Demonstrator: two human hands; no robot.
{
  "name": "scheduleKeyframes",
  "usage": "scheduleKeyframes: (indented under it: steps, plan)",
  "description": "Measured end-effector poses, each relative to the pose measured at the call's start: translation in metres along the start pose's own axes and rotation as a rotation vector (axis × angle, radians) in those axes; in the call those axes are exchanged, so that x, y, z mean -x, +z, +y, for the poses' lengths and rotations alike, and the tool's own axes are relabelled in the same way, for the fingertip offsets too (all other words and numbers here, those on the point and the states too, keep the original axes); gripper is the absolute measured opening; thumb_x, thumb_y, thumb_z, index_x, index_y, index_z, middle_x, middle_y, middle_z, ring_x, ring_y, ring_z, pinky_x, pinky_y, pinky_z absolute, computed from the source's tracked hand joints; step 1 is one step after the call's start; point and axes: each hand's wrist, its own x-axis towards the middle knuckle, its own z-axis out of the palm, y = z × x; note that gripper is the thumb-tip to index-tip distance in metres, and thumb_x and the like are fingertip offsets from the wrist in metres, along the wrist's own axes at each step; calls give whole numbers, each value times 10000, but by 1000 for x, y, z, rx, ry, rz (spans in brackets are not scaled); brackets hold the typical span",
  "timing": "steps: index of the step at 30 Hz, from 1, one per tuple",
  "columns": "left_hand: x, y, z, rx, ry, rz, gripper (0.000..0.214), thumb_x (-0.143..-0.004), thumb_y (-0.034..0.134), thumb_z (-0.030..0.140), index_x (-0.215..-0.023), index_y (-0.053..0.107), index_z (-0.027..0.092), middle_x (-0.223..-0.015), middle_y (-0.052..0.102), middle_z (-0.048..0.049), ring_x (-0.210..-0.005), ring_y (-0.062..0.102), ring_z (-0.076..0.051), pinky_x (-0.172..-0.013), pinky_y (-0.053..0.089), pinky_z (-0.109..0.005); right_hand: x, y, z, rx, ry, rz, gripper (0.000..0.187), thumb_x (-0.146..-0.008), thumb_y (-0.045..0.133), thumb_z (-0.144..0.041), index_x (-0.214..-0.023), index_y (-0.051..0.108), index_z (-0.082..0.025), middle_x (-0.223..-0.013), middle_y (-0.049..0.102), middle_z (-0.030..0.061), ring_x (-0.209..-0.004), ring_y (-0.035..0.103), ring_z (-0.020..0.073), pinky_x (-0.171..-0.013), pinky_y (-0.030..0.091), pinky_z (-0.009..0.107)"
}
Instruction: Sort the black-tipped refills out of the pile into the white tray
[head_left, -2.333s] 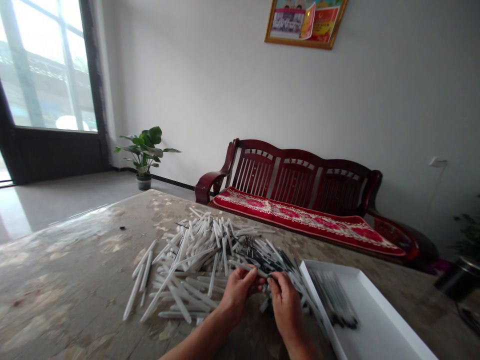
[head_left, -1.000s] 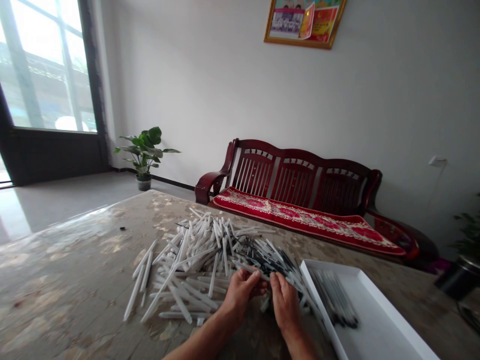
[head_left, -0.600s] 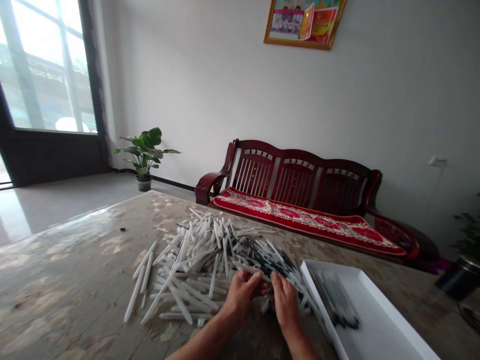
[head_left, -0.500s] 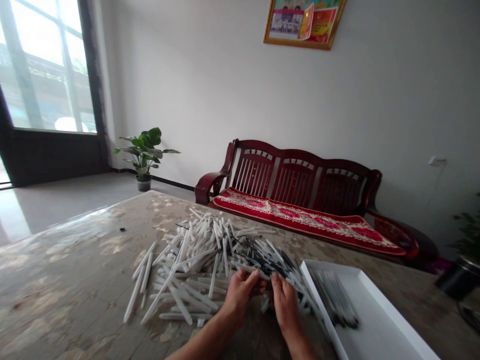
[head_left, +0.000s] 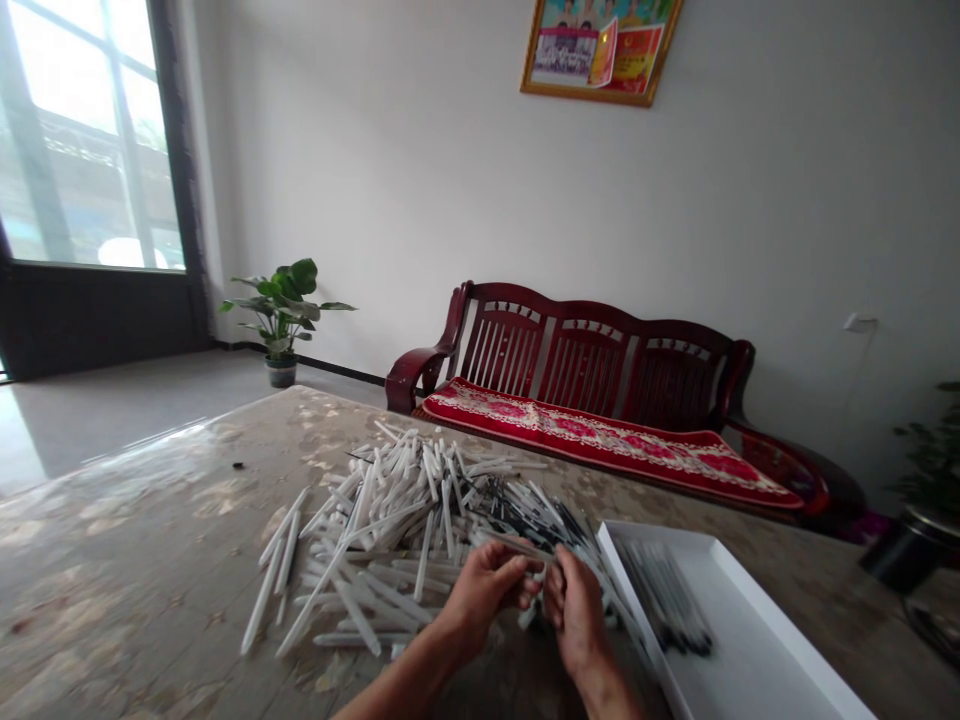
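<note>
Pinching grip: the left hand (head_left: 484,600) curls its thumb and fingers around a thin white pen barrel (head_left: 517,546), which runs across toward the right hand (head_left: 577,615). The right hand's fingers are pressed together just beside the left hand; whether they touch the barrel is hidden. Both hands sit at the near edge of a loose heap of white pen barrels (head_left: 390,545), with dark pen refills (head_left: 525,525) crossing its right side. Just right of the hands lies a shallow white tray (head_left: 660,527), with dark-tipped pens (head_left: 664,600) side by side inside it. All of this rests on a stone-patterned table (head_left: 127,540) — beyond it, a red-cushioned wooden bench (head_left: 592,345) stands against the wall.
</note>
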Motion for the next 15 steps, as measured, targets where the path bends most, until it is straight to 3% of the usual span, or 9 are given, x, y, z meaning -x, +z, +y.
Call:
scheduleKeyframes:
  steps: [5,8,12,15]
  plan:
    - [4,-6,17,-4,-371,-181,569,-752,684,670,-717,691,103,-468,554,4,-308,298,-13,-334,90,-153,-3,-11,-7,63,-65,-32,565,-794,557,-662,-483,331,-247,-369,291,-100,-327,227,50,-356,182,195]
    - [10,-9,23,-8,-500,-315,523,-737,738,618,-695,690,99,-455,512,17,-312,244,-1,-342,42,-157,-5,-12,-5,127,-67,-41,567,-784,580,-679,-499,354,-246,-371,316,-95,-333,236,57,-353,194,203]
    - [11,-11,17,-3,-427,-317,449,-620,860,521,-690,701,107,-494,562,2,-367,427,-46,-345,192,-165,-12,-16,1,229,-91,-5,520,-839,507,-701,-616,516,-232,-444,445,-63,-358,380,106,-370,308,232]
    - [3,-10,12,37,-258,-162,408,-626,867,491,-720,687,137,-590,634,-4,-455,523,-67,-414,330,-167,-16,-25,1,495,-302,72,458,-853,507,-654,-789,655,-225,-634,643,7,-524,592,179,-484,445,281]
